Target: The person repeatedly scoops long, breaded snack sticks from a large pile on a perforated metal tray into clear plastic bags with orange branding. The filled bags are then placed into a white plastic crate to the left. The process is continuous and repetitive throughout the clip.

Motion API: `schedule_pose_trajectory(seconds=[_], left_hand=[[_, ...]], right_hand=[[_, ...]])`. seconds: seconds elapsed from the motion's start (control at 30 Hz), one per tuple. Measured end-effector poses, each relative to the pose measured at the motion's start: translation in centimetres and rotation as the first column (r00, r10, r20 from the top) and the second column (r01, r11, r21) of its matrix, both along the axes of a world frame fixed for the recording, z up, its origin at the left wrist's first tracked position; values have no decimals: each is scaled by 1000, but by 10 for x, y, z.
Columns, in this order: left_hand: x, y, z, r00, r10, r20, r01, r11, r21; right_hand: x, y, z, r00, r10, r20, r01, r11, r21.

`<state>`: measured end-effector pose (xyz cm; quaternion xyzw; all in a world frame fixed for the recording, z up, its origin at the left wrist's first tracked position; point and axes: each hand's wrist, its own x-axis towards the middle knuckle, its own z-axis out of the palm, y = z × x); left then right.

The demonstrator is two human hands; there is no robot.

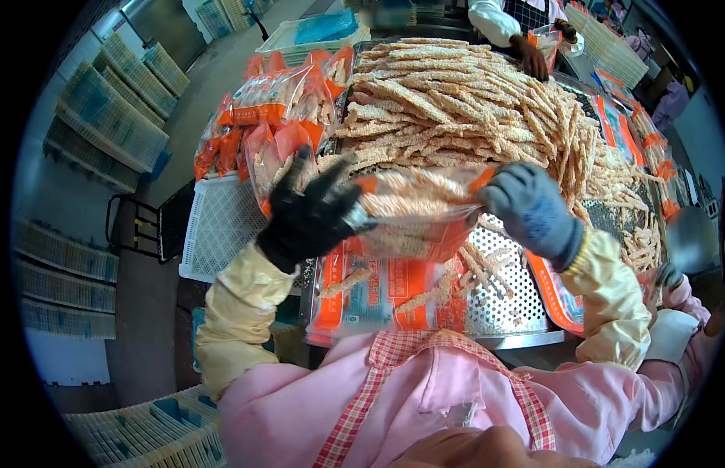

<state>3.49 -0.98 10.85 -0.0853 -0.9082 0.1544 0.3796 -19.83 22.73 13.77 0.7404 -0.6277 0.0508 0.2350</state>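
Observation:
A clear and orange plastic bag [421, 216] with breaded food strips in it spans the space between my hands. My right hand [529, 207], in a grey-blue glove, grips the bag's right end. My left hand [312, 205], in a black glove, is at the bag's left end with its fingers spread; whether its thumb holds the bag is blurred. Beyond the bag lies a large heap of breaded strips [450, 105]. Flat orange printed bags [391, 292] lie in front of me, with loose strips [479, 272] on and beside them on a perforated metal tray [505, 298].
Filled bags [274, 105] are piled at the left, by a white plastic crate [222, 228]. A co-worker's hand [532, 58] touches the heap's far side. Another co-worker's gloved hand [668, 275] is at the right. Stacked mesh trays [111, 117] stand along the left.

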Motion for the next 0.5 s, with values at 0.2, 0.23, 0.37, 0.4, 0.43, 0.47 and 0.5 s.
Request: schedule_pose_trajectory(seconds=[0.2, 0.23, 0.37, 0.4, 0.43, 0.47, 0.5], left_hand=[[3, -2, 61, 991, 81, -110, -84, 996, -26], [10, -4, 62, 984, 131, -125, -128, 991, 29], [-4, 10, 61, 1000, -16, 11, 17, 998, -59], [5, 4, 61, 993, -12, 119, 26, 994, -110], [15, 11, 67, 999, -47, 19, 48, 999, -8], [22, 14, 56, 996, 36, 80, -43, 995, 86], [26, 18, 49, 991, 35, 130, -48, 994, 102]], right_hand=[[2, -10, 66, 996, 62, -57, -69, 989, -130], [8, -9, 75, 991, 104, -88, -119, 974, -191], [-9, -13, 58, 995, 71, -64, -76, 993, -86], [-2, -12, 60, 996, 64, -66, -71, 990, -122], [9, -3, 64, 997, 35, -68, -44, 989, -141], [12, 3, 66, 996, 94, 3, -92, 980, -178], [11, 15, 62, 982, 184, 44, -179, 979, -103]])
